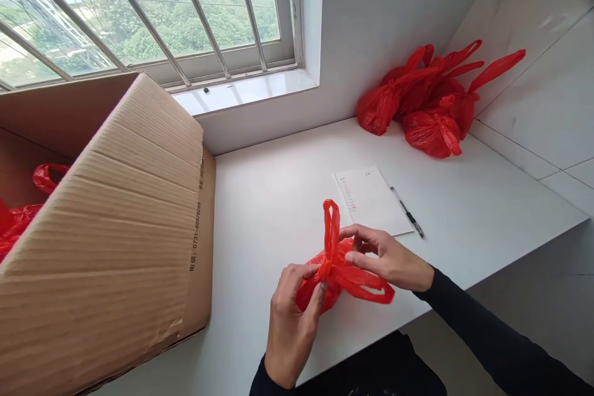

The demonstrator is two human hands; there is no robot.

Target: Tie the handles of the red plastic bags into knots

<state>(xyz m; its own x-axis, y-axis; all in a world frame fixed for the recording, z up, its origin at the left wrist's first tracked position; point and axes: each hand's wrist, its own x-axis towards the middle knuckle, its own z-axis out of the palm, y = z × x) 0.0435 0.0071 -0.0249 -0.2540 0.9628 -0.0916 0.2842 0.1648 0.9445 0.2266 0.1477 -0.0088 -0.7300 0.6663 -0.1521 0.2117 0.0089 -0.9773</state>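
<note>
At far left we note one open cardboard box (120, 229) on the counter (278, 185), with red bags inside. Our left hand (290, 315) and right hand (387, 257) are both pinched on one red bag (341, 272) at the counter's near edge. Beyond lie one paper sheet (371, 198) and one pen (407, 213). About three red bags (427, 105) are heaped at far right.

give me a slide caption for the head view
Both hands, left and right, grip a red bag at its knot on a white table beside a box.
</note>
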